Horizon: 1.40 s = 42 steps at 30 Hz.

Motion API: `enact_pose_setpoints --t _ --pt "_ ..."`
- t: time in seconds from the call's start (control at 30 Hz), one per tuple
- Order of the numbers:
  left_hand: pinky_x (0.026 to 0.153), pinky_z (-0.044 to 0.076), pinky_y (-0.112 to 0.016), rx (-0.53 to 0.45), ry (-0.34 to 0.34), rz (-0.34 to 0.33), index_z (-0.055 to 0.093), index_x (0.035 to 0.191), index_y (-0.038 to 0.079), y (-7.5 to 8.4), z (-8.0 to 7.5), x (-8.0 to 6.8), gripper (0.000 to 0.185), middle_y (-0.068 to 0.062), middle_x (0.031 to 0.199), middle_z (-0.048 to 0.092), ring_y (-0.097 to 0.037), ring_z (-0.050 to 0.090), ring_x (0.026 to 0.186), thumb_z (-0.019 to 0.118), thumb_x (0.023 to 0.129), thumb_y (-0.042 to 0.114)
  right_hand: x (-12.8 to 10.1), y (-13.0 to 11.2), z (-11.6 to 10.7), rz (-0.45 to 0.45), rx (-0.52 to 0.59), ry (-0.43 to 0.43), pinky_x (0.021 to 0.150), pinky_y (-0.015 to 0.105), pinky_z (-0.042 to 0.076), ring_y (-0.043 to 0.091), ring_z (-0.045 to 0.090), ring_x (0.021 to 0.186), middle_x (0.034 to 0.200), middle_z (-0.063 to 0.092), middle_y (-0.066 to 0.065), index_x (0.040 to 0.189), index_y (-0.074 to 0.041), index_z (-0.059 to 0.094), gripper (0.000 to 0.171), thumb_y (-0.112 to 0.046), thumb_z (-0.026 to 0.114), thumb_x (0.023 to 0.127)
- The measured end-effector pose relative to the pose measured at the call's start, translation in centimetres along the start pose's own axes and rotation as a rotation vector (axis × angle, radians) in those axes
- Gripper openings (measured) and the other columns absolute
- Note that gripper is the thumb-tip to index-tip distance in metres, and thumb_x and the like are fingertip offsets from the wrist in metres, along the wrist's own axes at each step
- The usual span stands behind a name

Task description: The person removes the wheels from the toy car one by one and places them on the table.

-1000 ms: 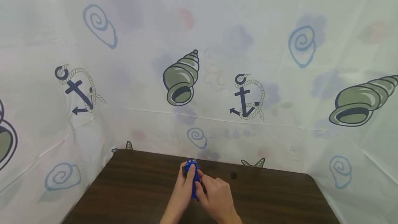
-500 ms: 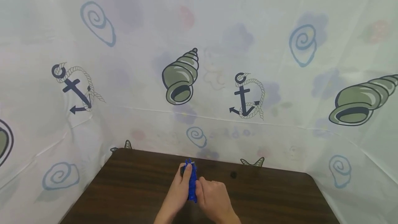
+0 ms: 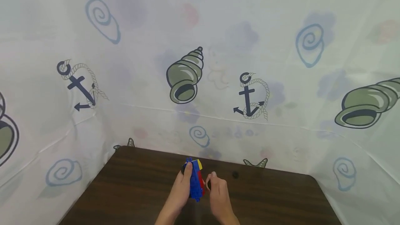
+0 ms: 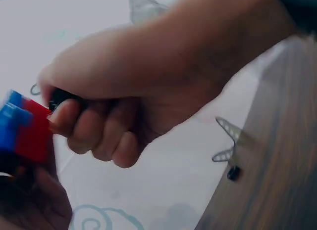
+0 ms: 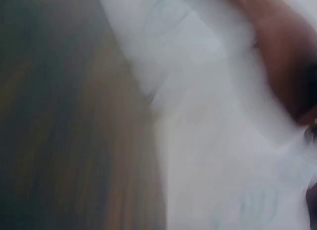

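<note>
My left hand (image 3: 182,183) grips a blue, red and yellow plastic toy (image 3: 196,185), thumb along its blue face. It looks like a toy vehicle. My right hand (image 3: 219,192) is just to its right, apart from it, pinching a small black round piece (image 3: 209,184) between thumb and fingers. In the left wrist view, the toy's blue and red end (image 4: 32,133) is at the left edge, beside the right hand's curled fingers and the black piece (image 4: 60,97). The right wrist view is badly blurred.
Another small black round piece (image 3: 235,174) lies on the dark wooden table (image 3: 275,197), beyond my right hand. A white curtain (image 3: 218,44) printed with shells and anchors surrounds the table's back and sides.
The toy has turned in my left hand, bringing its red side and yellow part into view. My right hand has come away from it to the right, holding the black piece.
</note>
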<state>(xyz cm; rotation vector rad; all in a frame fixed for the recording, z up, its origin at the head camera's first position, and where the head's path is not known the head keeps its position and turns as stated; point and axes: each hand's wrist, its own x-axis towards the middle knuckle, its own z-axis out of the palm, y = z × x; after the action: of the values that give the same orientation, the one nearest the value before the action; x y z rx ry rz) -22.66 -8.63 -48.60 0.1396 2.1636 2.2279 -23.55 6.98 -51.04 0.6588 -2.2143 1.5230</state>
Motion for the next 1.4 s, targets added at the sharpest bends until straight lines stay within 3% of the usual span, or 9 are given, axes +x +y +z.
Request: enact_pose_setpoints --t 0.03,0.2,0.4,0.6,0.77,0.9,1.0,1.2,1.4 --pt "0.082 0.062 -0.042 -0.027 0.0 -0.026 0.038 0.151 -0.008 0.1 0.0 -0.1 0.081 -0.016 0.11 0.07 -0.022 0.071 0.094 0.023 0.115 0.063 0.0 -0.1 0.0 0.068 0.078 0.019 0.051 0.022 0.029 -0.004 0.03 0.054 0.062 0.034 -0.01 0.07 -0.01 0.051 0.055 -0.015 0.026 0.12" --pt "0.082 0.057 -0.036 -0.193 -0.075 -0.096 0.044 0.145 0.0 0.7 0.0 -0.6 0.077 -0.003 0.107 0.069 -0.015 0.067 0.093 0.025 0.112 0.067 0.5 0.2 -0.4 0.164 0.076 -0.019 0.057 0.022 0.036 0.001 0.038 0.06 0.07 0.04 -0.006 0.087 -0.011 0.056 0.042 -0.022 0.032 0.12" --pt "0.08 0.057 -0.03 -0.344 -0.291 0.039 0.051 0.119 0.011 1.1 -1.1 -0.8 0.038 0.008 0.094 0.062 -0.008 0.06 0.083 0.024 0.111 0.038 1.2 1.5 -1.8 0.272 0.086 0.001 0.069 0.024 0.051 0.01 0.062 0.08 0.093 0.063 -0.003 0.113 -0.019 0.066 0.023 -0.037 0.052 0.115" --pt "0.08 0.056 -0.032 -0.34 -0.291 0.024 0.037 0.14 0.01 1.3 -1.7 -1.0 0.039 0.003 0.11 0.059 -0.014 0.057 0.096 0.034 0.104 0.023 1.7 2.9 -4.2 0.281 0.032 0.064 0.067 0.029 0.055 0.029 0.065 0.076 0.101 0.071 0.005 0.125 -0.023 0.073 0.026 -0.038 0.054 0.115" --pt "0.084 0.057 -0.04 -0.125 -0.235 0.026 0.023 0.156 0.016 1.3 -1.8 -0.8 0.056 -0.012 0.128 0.057 -0.025 0.06 0.106 0.048 0.105 0.014 2.0 4.4 -6.5 0.331 0.009 0.026 0.066 0.033 0.058 0.028 0.069 0.076 0.1 0.074 -0.001 0.127 -0.026 0.073 0.022 -0.037 0.062 0.111" --pt "0.099 0.058 -0.058 0.108 -0.211 0.109 0.019 0.162 0.019 1.0 -1.8 -0.6 0.066 -0.031 0.156 0.048 -0.048 0.06 0.132 0.06 0.112 0.028 2.3 6.2 -8.4 0.343 -0.023 -0.004 0.073 0.034 0.062 0.025 0.075 0.083 0.106 0.079 0.003 0.131 -0.024 0.071 0.026 -0.032 0.071 0.106" --pt "0.105 0.054 -0.067 0.143 -0.2 0.118 0.019 0.161 0.017 0.8 -1.8 -0.4 0.074 -0.034 0.166 0.038 -0.056 0.048 0.146 0.067 0.108 0.038 2.5 8.0 -9.9 0.354 -0.072 0.008 0.078 0.032 0.061 0.021 0.078 0.092 0.12 0.078 0.009 0.136 -0.019 0.069 0.035 -0.03 0.075 0.104" --pt "0.108 0.052 -0.054 0.22 -0.136 0.157 0.049 0.147 0.022 0.8 -1.7 -0.2 0.057 -0.012 0.146 0.064 -0.036 0.058 0.137 0.077 0.101 0.041 2.6 11.5 -12.6 0.408 -0.242 0.015 0.091 0.042 0.057 0.02 0.072 0.108 0.133 0.073 0.009 0.133 -0.016 0.073 0.034 -0.03 0.077 0.102" --pt "0.106 0.05 -0.041 0.253 -0.115 0.192 0.062 0.143 0.035 1.0 -1.6 -0.1 0.05 0.0 0.135 0.068 -0.023 0.06 0.128 0.082 0.097 0.038 2.5 14.3 -14.0 0.44 -0.291 -0.014 0.107 0.061 0.05 0.036 0.065 0.128 0.135 0.072 0.015 0.134 -0.011 0.072 0.034 -0.025 0.075 0.103"
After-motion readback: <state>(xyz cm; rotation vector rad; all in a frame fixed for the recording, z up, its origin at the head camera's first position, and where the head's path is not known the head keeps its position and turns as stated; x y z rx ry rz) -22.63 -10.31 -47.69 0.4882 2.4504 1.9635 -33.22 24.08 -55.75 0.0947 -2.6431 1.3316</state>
